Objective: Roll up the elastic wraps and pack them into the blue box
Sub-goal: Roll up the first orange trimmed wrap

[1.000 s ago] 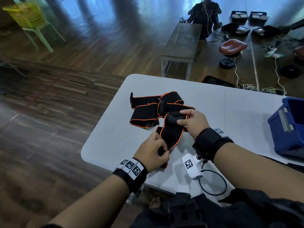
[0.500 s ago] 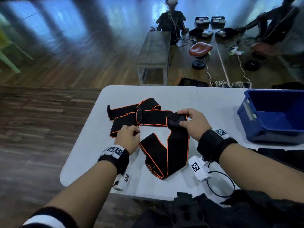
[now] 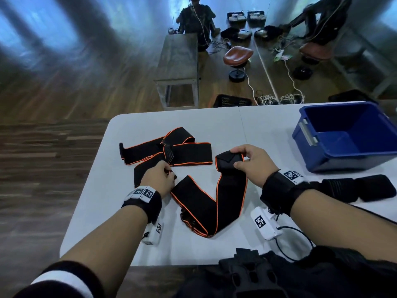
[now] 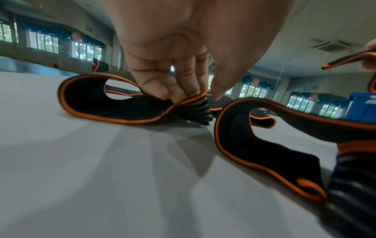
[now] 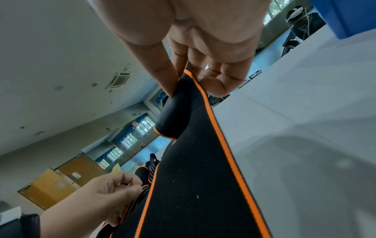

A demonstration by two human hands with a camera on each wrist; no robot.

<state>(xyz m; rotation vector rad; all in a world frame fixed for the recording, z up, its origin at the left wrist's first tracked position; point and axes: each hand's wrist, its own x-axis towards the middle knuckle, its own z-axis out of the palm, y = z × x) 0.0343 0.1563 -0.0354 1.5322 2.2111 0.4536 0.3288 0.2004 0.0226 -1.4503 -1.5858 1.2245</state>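
A black elastic wrap point(image 3: 223, 201) with orange edging lies in a V on the white table point(image 3: 268, 130). My right hand point(image 3: 235, 158) pinches its folded end between thumb and fingers, lifted just off the table; the right wrist view shows that pinch point(image 5: 183, 87) on the wrap point(image 5: 193, 177). My left hand point(image 3: 171, 174) pinches the strap's other arm near a ribbed section, seen close up point(image 4: 189, 96) on the wrap point(image 4: 101, 104). More orange-edged strap point(image 3: 184, 151) lies twisted behind the hands. The blue box point(image 3: 343, 147) stands open at the right and looks empty.
Two black rolled wraps point(image 3: 354, 190) lie on the table right of my right wrist, in front of the box. The table's left edge point(image 3: 86, 190) drops to a wooden floor. Beyond the table stand a bench point(image 3: 178, 61), a stool point(image 3: 237, 54) and cables.
My right hand has drawn the wrap's end to the right, away from the twisted pile. My left hand has slid up the strap, which now lies spread in a V.
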